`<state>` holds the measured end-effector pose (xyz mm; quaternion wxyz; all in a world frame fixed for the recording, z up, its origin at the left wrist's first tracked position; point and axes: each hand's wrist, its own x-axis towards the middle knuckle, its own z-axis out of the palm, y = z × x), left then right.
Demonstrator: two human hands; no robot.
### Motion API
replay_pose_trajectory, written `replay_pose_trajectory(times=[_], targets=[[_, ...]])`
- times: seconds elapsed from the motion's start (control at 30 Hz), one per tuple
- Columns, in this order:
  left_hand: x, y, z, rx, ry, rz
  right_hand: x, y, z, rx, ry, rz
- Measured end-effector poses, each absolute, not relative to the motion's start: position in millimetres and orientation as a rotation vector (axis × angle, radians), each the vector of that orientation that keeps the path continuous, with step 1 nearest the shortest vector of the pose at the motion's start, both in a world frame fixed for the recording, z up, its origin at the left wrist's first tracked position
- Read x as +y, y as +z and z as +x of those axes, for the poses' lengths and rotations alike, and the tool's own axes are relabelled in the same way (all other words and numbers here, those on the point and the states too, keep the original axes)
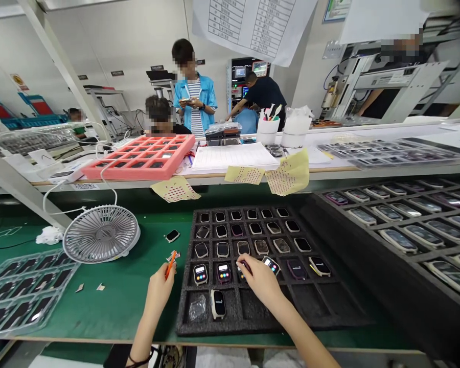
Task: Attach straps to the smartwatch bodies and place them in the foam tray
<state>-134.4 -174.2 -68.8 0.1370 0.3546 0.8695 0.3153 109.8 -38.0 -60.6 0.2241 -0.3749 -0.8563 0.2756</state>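
Observation:
My left hand [161, 286] is closed around a slim orange stick-like tool [171, 264], held upright over the green mat beside the foam tray. My right hand [261, 276] reaches over the black foam tray [283, 306], its fingers pinched on a dark-rimmed smartwatch [247, 266] that they mostly cover. To the left of these fingers, a lit smartwatch [224, 272] shows coloured icons, as does another watch [200, 274]. Just right of the hand lies a tilted lit watch [271, 265]. In the front row are a watch with a dark screen and small logo [218, 304] and a crumpled clear film [197, 308].
A white fan [101, 234] stands left, behind a clear tray of dark screens [23, 291]. One loose watch [172, 235] and paper scraps [100, 287] lie on the mat. More watches fill a foam tray [368, 245] at right. A shelf holds a pink foam tray [172, 164]; people are beyond.

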Motion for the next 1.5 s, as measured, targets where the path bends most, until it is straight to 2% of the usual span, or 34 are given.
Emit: replay_pose_trajectory(times=[0.2,0.27,0.43,0.53,0.7,0.8,0.93,1.3,1.5], targets=[[-176,-70,-142,2.566,0.914,1.002,-15,-61,145,-2.271,0.199,-1.227],[-177,-64,-138,2.546,0.979,0.99,-7,-66,152,-2.315,0.177,-1.332],[-172,-42,-96,2.259,1.198,1.119,-4,-80,151,-2.407,0.488,-1.206],[-166,-34,-58,1.949,1.213,1.15,-9,-76,146,-2.319,0.728,-1.128],[-151,-33,-4,1.512,1.149,1.146,-26,-47,134,-1.46,1.652,-0.87],[-145,-32,12,1.468,1.175,1.15,-39,-32,124,-1.131,2.0,-0.729],[-145,-31,17,1.447,1.188,1.15,-49,-24,116,-1.028,2.096,-0.661],[-143,-30,10,1.443,1.243,1.139,-55,-24,113,-1.049,2.055,-0.643],[-143,-31,10,1.348,1.256,1.123,-59,-30,108,-0.738,2.358,-0.547]])
